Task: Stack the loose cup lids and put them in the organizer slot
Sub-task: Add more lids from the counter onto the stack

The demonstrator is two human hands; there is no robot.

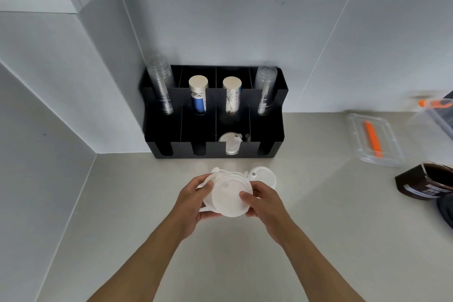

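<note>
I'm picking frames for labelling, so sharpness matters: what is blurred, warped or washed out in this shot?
Head view: wide-angle bending curves the wall tile lines; the right edge is smeared, blurring the clear container and the dark bag; the white lids between left hand and right hand are overexposed, edges merging; the organizer stays sharp.

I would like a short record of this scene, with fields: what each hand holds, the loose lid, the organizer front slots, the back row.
left hand: grips the left edge of the stack of lids
right hand: grips the right edge of the same stack
loose lid: on the counter, just behind the right hand
organizer front slots: lids in slot only in the third from left
back row: clear cups at both ends, two paper cup stacks between
</note>
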